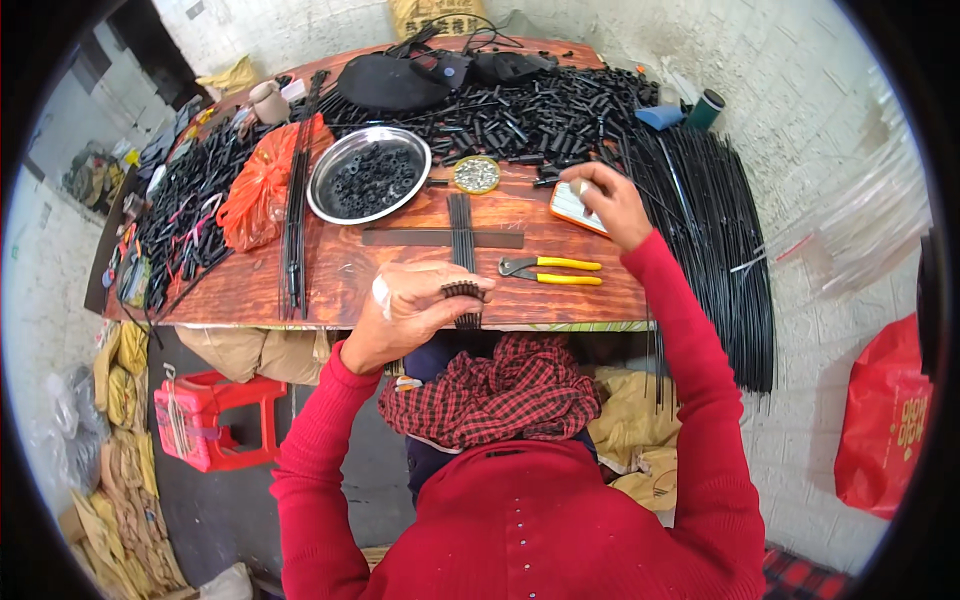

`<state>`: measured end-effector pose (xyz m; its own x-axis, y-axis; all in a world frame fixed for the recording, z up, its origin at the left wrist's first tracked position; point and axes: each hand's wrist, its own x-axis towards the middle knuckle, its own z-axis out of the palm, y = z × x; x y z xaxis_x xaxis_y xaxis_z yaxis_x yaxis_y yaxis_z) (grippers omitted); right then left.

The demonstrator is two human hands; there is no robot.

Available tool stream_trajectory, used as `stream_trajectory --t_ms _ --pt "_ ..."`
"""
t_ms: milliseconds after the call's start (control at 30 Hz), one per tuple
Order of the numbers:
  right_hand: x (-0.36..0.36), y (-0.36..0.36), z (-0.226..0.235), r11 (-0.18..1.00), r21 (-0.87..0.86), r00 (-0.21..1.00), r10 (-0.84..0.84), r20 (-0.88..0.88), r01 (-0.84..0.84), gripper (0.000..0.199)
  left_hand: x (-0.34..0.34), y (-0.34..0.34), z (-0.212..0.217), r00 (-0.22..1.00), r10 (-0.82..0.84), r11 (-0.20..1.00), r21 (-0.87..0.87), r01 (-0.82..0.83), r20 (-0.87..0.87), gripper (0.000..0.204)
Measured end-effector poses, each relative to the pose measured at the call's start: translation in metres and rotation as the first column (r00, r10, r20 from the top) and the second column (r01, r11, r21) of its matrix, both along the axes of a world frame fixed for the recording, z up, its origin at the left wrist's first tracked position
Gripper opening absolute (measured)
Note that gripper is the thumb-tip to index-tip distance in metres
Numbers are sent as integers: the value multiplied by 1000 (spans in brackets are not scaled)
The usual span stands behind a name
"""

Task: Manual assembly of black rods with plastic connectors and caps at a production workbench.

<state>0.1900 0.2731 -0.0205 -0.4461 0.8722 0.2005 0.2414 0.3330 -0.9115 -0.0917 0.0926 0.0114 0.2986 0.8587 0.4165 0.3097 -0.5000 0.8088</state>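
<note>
The person's left hand (pixel 410 305) is closed around the near ends of a bundle of thin black rods (pixel 461 250) at the table's front edge, fingers curled over them so the ends stand in an even row; the rods run away across a flat dark strip (pixel 440 238); the right hand (pixel 608 200) is off the work, its fingertips resting on an orange-cased phone (pixel 572 208) further back; judging by this, the sorting or squaring of the rods is paused, and the next move would likely call for the right hand's return to the bundle or to the yellow-handled pliers (pixel 552 270) just beside it; a round steel dish (pixel 368 174) holds small black ring-shaped parts; a small round tin (pixel 477 174) beside it holds pale, shiny bits, too small to tell; an orange plastic bag (pixel 262 185) lies left of the dish, contents hidden
</note>
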Motion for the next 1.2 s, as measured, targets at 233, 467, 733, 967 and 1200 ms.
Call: stream_trajectory --t_ms 233,467,733,967,1200 --pt "-35 -119 55 900 292 945 320 62 -324 25 -3 -1 1 997 58 998 30 -56 -54 18" --pt "-37 -125 55 902 301 950 311 41 -308 30 1 -1 -2 998 55 998 22 -55 -11 18" --pt "-42 -127 55 884 351 948 317 36 -309 31 2 -1 -5 997 60 991 122 -54 -41 17" --pt "-41 -144 65 691 695 972 47 232 -199 30 5 -1 0 995 62 991 123 -52 -75 20" --pt "-35 -131 62 956 15 955 293 47 -294 23 6 0 0 997 25 986 167 -12 -77 19"
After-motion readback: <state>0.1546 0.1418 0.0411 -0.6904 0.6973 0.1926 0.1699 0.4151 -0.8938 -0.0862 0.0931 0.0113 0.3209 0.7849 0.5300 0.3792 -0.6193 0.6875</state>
